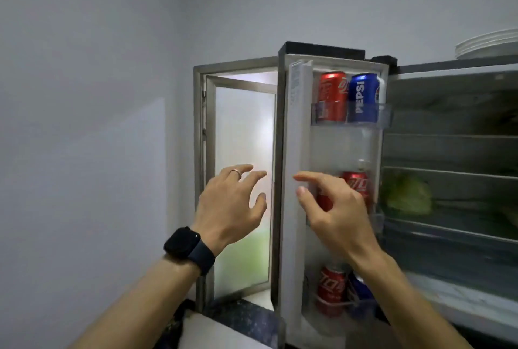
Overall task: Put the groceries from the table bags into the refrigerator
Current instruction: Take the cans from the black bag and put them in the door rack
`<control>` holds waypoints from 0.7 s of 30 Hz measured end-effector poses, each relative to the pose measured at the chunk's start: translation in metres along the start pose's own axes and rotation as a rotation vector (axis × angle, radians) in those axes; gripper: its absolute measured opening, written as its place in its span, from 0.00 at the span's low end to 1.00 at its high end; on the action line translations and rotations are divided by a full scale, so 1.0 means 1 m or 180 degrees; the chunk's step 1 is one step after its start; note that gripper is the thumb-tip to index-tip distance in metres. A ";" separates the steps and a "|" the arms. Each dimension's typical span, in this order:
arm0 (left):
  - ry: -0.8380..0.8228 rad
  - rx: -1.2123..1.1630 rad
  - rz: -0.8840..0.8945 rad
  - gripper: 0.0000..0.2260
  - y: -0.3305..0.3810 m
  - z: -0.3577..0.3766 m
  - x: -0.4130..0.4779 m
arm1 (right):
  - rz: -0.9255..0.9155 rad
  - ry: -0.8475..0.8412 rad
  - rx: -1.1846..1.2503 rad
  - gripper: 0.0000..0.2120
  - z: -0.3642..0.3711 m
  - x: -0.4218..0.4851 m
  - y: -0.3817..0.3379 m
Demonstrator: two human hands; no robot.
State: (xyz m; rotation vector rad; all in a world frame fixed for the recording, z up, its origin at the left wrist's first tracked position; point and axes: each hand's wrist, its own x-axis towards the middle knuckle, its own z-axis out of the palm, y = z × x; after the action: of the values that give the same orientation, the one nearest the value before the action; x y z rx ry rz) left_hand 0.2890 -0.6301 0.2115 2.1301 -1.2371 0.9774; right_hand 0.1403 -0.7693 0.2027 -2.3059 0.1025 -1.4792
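Head view: the left hand (232, 202) is spread and empty beside the refrigerator door (294, 152) edge. The right hand (336, 208), relaxed and empty, hovers before the middle door shelf's red cola can (357, 184). Placing seems finished; next, probably fetch more groceries.

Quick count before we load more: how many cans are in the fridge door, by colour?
Red cans: 3
Blue cans: 2
Total: 5. The middle red one is partly hidden behind the right hand.
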 end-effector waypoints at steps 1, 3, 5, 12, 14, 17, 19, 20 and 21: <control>-0.0127 0.0098 -0.0066 0.22 -0.017 -0.001 -0.027 | -0.0005 -0.0150 0.0006 0.12 0.016 -0.019 -0.010; -0.0380 0.0202 -0.0241 0.22 -0.052 -0.008 -0.084 | 0.0020 -0.0382 0.0026 0.12 0.051 -0.056 -0.031; -0.0581 0.0265 -0.0439 0.21 -0.087 -0.018 -0.140 | 0.0103 -0.0568 0.0085 0.11 0.087 -0.093 -0.054; -0.1378 0.0555 -0.1459 0.21 -0.193 -0.072 -0.346 | 0.0292 -0.1898 0.0349 0.14 0.213 -0.231 -0.158; -0.1568 0.0595 -0.1775 0.20 -0.209 -0.093 -0.400 | 0.0242 -0.2250 0.0415 0.14 0.240 -0.265 -0.186; -0.1709 0.0646 -0.2279 0.20 -0.232 -0.124 -0.471 | 0.0151 -0.2724 0.0573 0.15 0.279 -0.306 -0.230; -0.1776 0.0652 -0.2599 0.19 -0.246 -0.142 -0.508 | 0.0057 -0.2954 0.0648 0.15 0.304 -0.327 -0.254; -0.1813 0.0655 -0.2737 0.19 -0.253 -0.151 -0.523 | 0.0006 -0.3057 0.0686 0.15 0.317 -0.335 -0.264; -0.1850 0.0653 -0.2867 0.18 -0.260 -0.158 -0.537 | -0.0044 -0.3160 0.0724 0.15 0.329 -0.342 -0.274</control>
State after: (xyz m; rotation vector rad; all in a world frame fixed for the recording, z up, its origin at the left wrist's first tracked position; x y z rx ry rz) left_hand 0.2849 -0.1108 -0.1219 2.8085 -0.2441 0.0864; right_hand 0.2406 -0.3305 -0.1095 -2.5497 -0.3368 -0.2021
